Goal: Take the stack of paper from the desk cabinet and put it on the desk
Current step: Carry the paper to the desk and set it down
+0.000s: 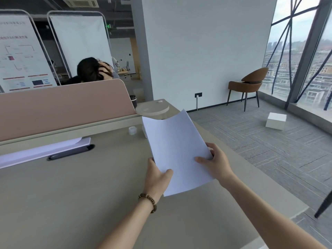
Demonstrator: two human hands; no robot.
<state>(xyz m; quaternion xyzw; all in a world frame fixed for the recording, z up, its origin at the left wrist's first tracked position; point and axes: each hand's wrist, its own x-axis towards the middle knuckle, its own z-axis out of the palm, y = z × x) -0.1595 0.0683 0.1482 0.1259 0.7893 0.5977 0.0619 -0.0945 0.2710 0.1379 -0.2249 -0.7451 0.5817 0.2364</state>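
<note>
A white stack of paper [172, 144] is held above the right part of the beige desk [75, 191], its far edge curling upward. My left hand [158, 178] grips the stack's near left edge, thumb on top; a beaded bracelet is on that wrist. My right hand [215, 162] grips the right edge, thumb on the sheet and fingers under it. The desk cabinet is not in view.
Another white paper pile [41, 150] lies by the pink partition [62, 106], beside a black cable slot [71, 152]. A small clear jar [132, 130] stands behind the held sheets. A person sits beyond the partition. A brown chair [248, 85] and white box [275, 120] are on the carpet.
</note>
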